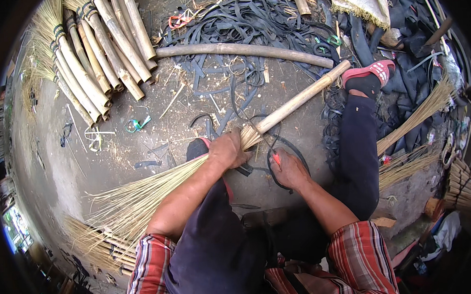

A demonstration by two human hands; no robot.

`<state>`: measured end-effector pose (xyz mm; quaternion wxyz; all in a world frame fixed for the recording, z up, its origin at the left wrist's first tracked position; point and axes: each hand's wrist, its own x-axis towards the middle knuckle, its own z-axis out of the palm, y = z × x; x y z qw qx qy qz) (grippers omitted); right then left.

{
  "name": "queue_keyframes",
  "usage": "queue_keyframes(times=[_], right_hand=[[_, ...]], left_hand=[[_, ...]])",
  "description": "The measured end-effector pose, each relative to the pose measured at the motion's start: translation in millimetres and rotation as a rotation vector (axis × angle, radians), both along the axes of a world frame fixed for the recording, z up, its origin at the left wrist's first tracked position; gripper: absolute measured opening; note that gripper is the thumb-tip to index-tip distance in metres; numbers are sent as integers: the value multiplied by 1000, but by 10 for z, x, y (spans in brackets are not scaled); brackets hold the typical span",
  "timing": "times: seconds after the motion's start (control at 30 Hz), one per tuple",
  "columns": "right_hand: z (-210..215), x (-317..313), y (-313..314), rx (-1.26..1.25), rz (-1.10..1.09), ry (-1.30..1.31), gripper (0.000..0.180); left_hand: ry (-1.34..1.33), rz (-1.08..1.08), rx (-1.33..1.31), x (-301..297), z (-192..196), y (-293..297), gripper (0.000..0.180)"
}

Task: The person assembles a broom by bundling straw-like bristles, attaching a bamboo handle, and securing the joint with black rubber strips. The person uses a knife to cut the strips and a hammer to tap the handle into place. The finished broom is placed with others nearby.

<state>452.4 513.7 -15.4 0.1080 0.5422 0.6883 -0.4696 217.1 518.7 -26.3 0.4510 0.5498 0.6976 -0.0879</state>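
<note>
A broom of pale straw (pixel 157 184) with a bamboo handle (pixel 300 102) lies slantwise across my lap, its handle pointing to the far right. My left hand (pixel 228 149) is closed round the straw just below the handle. A narrow black rubber strip (pixel 305 162) runs from the broom's neck and curls about my right hand (pixel 291 170). That hand is closed on the strip, and a small red piece (pixel 276 158) shows at its fingers; I cannot make out what it belongs to. Part of the strip arches up beyond the neck.
Several bound brooms (pixel 105 52) lie at the far left. Black rubber strips (pixel 250 21) are heaped at the back, behind a curved bamboo pole (pixel 241 49). My foot in a red sandal (pixel 369 76) rests near the handle's end. Loose straw (pixel 417 113) lies at the right.
</note>
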Motion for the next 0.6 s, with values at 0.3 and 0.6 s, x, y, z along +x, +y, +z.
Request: queue_keyframes(times=[0.3,0.6], right_hand=[[-101,-6,-108,86,-153,54,34],[9,-35,97,614,-154,-68,70]], left_hand=[[-537,3,-271,-358,-177,246,45],[-736,61,-363,-462,-260,216,34]])
